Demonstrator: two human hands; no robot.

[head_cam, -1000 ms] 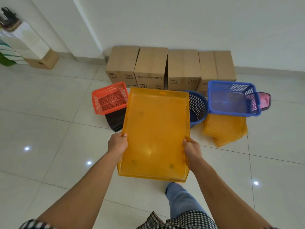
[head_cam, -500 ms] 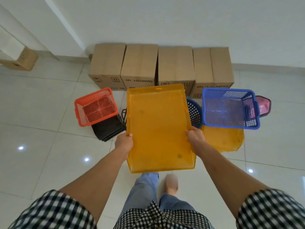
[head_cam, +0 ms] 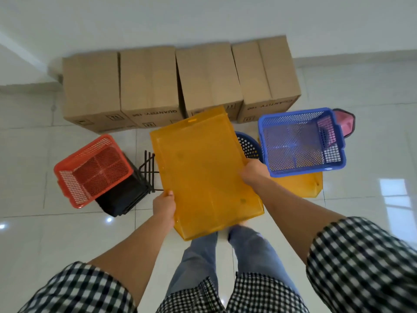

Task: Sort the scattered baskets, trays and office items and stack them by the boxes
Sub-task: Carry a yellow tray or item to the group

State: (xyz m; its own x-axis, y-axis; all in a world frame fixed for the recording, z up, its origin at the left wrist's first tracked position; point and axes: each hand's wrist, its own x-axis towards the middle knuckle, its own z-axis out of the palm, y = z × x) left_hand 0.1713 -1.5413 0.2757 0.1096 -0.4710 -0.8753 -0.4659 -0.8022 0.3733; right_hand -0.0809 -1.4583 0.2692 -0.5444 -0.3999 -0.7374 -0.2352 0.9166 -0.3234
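At the tray's two long edges, the left hand [head_cam: 164, 207] grips the near-left rim and the right hand [head_cam: 252, 171] clamps the right rim further along, both with fingers wrapped round the edge. Between them the yellow tray [head_cam: 203, 168] hangs clear of the floor [head_cam: 67, 233], open face up, in front of the cardboard boxes [head_cam: 149, 86]. Its long axis runs from the person toward the boxes, skewed slightly left, and the slotted short edge points at them. To set it down well, keep both grips level and square the tray to the boxes. It probably belongs with the yellow trays [head_cam: 300, 186] under the blue basket [head_cam: 300, 143], so that basket likely needs lifting first. Avoid the round blue basket [head_cam: 249, 145] beside the right hand.
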